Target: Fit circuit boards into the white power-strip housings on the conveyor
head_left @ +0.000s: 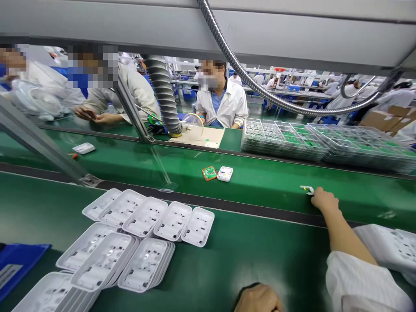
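Observation:
Over the green belt at the right, my right hand reaches out with its fingers closed on a small white part. My left hand is at the bottom edge, its fingers curled in; a dark edge shows beside it, and what it holds, if anything, is hidden. On the belt's middle lie an orange-edged green circuit board and a small white housing side by side. White plastic shells stand in rows and stacks at the left of the near green table.
More white shells are beside my right forearm. Clear trays with green boards are stacked beyond the belt. A metal strut slants across the left. A flexible metal hose hangs overhead. People in white coats sit opposite.

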{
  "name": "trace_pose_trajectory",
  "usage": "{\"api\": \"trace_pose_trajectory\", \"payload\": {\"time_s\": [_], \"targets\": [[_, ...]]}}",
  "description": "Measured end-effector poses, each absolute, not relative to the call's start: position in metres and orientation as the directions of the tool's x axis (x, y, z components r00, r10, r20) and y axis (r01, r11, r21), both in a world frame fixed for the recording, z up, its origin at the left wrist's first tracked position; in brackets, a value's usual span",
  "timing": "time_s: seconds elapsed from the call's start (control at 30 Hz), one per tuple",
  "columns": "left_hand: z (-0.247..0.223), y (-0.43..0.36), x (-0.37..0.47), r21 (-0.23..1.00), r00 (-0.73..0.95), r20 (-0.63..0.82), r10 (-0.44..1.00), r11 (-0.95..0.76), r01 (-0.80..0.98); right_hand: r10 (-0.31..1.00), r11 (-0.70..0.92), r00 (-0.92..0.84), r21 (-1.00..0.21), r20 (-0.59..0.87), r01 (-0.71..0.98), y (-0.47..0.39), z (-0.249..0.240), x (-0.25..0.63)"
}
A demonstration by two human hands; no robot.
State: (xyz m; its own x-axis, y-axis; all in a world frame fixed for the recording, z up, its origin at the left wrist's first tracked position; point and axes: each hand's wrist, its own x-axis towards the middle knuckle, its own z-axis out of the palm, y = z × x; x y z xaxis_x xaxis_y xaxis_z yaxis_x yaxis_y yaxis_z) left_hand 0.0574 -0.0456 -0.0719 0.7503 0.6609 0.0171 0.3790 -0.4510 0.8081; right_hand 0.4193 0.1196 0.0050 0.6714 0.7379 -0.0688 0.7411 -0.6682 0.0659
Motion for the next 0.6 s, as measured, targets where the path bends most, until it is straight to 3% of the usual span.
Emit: {"api": "trace_pose_trajectory", "payload": {"time_s": [0.17,0.3,0.33,0.43,0.5,0.6], "targets": [[-0.046,-0.044,0.046,0.832,0.758,0.135,0.639,-0.488,0.263,0.861,-0.483,0.481,0.028,-0.163,0.875,0.117,0.031,0.376],[-0.028,-0.047,0.039,0.873,0.651,0.135,0.747,-0.401,0.279,0.945,-0.283,0.266,-0.067,-0.191,0.957,0.079,0.033,0.289],[-0.024,-0.048,0.038,0.881,0.602,0.130,0.788,-0.371,0.295,0.961,-0.221,0.195,-0.121,-0.196,0.968,0.064,0.031,0.265],[-0.018,-0.045,0.029,0.893,0.423,0.122,0.898,-0.285,0.347,0.978,-0.035,-0.059,-0.434,-0.201,0.900,0.019,0.026,0.211],[-0.016,-0.040,0.020,0.894,0.323,0.129,0.937,-0.251,0.371,0.988,0.027,-0.097,-0.493,-0.117,0.870,0.000,0.026,0.197],[-0.015,-0.030,0.001,0.869,0.241,0.148,0.959,-0.242,0.431,0.998,0.030,0.001,-0.446,0.067,0.895,-0.005,0.022,0.195]]}}
